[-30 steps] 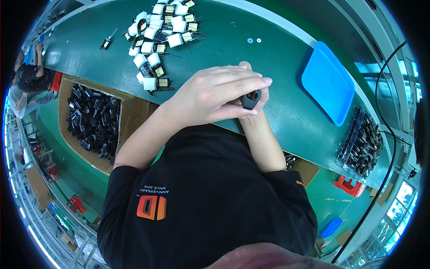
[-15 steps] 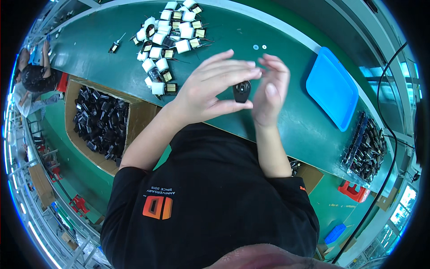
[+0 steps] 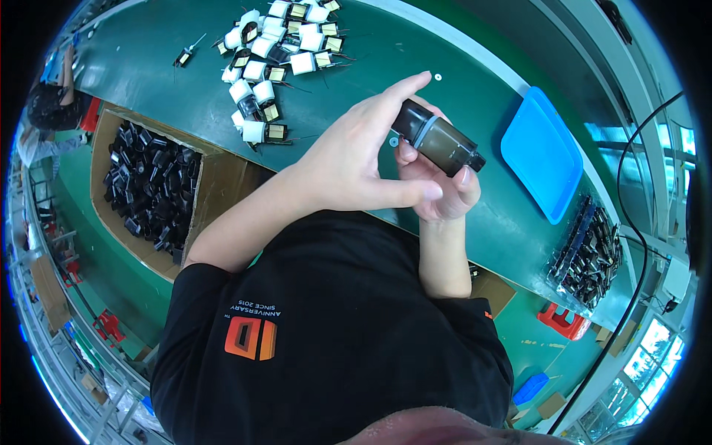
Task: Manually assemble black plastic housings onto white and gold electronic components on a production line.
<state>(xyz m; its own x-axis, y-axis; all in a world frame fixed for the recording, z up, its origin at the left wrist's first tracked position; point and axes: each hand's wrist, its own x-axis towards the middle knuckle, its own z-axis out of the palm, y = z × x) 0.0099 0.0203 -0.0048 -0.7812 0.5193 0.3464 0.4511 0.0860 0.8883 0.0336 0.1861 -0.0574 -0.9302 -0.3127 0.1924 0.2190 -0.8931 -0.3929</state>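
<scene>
A dark brown cylindrical bottle (image 3: 439, 139) with a black cap and a pale band lies tilted across the fingers of my right hand (image 3: 443, 185), which grips it above the green table (image 3: 163, 96). My left hand (image 3: 354, 159) is spread flat beside it, the index finger stretched up along the bottle's left end and the thumb pointing right under it. Both hands hover over the table's near edge, in front of my black shirt.
Several white and yellow wound components (image 3: 271, 52) lie in a heap at the back of the table. A blue tray (image 3: 541, 152) sits on the right. A cardboard box of black parts (image 3: 144, 185) stands at the left, a clear tray of dark parts (image 3: 593, 256) at the right.
My hands were closed together over a small dark object; they have parted, and the bottle now shows full length in my right hand with my left hand spread flat.
</scene>
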